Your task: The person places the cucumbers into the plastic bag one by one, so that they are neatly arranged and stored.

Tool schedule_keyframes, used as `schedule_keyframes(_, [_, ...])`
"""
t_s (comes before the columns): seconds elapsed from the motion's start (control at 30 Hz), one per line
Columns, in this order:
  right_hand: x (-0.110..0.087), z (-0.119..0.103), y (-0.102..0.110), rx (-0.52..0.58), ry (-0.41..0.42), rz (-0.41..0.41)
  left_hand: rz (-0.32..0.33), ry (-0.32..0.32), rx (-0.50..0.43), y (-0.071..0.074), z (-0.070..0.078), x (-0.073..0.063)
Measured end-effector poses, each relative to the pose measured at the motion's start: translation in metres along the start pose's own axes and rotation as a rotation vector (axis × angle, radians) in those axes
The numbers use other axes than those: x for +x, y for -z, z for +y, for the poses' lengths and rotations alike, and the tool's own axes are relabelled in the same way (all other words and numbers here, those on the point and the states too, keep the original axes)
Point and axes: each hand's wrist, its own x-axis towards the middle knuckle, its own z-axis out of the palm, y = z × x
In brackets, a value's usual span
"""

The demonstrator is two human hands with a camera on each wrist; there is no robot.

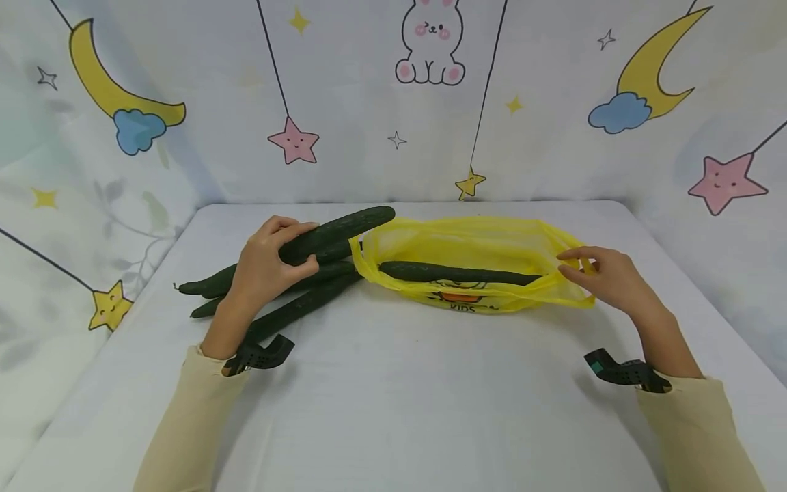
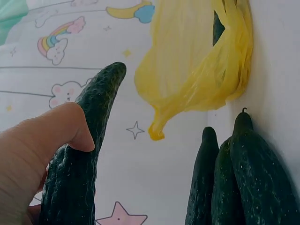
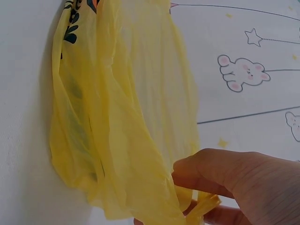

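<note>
My left hand (image 1: pixel 264 263) grips a dark green cucumber (image 1: pixel 344 229) between thumb and fingers, its rounded end raised towards the left opening edge of a yellow plastic bag (image 1: pixel 492 239). In the left wrist view my thumb lies across that cucumber (image 2: pixel 75 178), which points up beside the bag (image 2: pixel 183 75). Fingers and thumb of my right hand (image 1: pixel 609 277) pinch the bag's right end, by a handle loop. Another cucumber (image 1: pixel 455 272) lies inside the bag, seen through its spread mouth. The bag's front carries a printed picture and "KIDS".
Several more cucumbers (image 1: pixel 301 307) lie on the white-covered table (image 1: pixel 418 410) under and beside my left forearm, their right ends near the bag. A pale curtain (image 1: pixel 356 89) printed with moons, stars and a rabbit hangs behind the table.
</note>
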Motion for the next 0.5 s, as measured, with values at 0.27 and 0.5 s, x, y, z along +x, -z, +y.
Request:
schedule_keyframes(0.27, [0.004, 0.001, -0.001, -0.003, -0.002, -0.011, -0.039, -0.038, -0.003, -0.008, 0.011, 0.007])
schedule_keyframes(0.5, [0.003, 0.0, 0.0, -0.003, 0.006, 0.002, -0.065, -0.109, -0.003, -0.017, 0.024, 0.015])
